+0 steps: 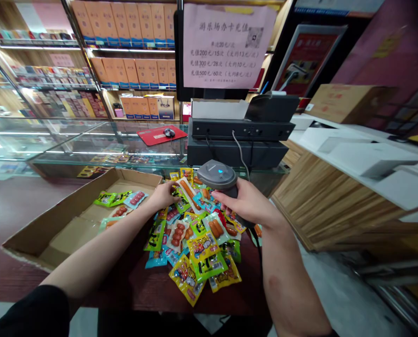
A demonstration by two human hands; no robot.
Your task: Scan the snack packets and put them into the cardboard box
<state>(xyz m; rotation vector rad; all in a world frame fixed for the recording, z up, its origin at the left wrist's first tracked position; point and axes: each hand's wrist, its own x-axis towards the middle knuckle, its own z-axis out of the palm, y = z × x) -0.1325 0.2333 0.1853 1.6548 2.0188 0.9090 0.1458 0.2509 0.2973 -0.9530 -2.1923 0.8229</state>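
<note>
Bare forearms lie closest: the left forearm [99, 257], coming out of a black sleeve [33, 311], crosses the near edge of a cardboard tray [135, 177], while the right forearm [286, 276] rises along the other side. Between them, on a dark red table [121, 290], sits a loose pile of snack packets [201, 243] in yellow, green, blue and clear wrapping, several showing small sausages.

The person's right hand [253, 203] has its fingers wrapped around the handle of a grey handheld scanner [216, 175], whose head, lit by a small blue light, is over the far part of the pile. A dark cable [259, 255] hangs below the grip. The left hand [165, 195] is at the pile's far left edge, fingers bent and tips at the packets, beside a long sausage packet [190, 194]; whether they are clamped on one cannot be told.

A few more packets [112, 198] lie inside the tray. Beyond the table, a glass counter [99, 145] bears a mouse [169, 133] on a red mat [147, 136]. Just right of these, a pink printed notice [226, 61] covers the back of a screen above black equipment [237, 154].
</note>
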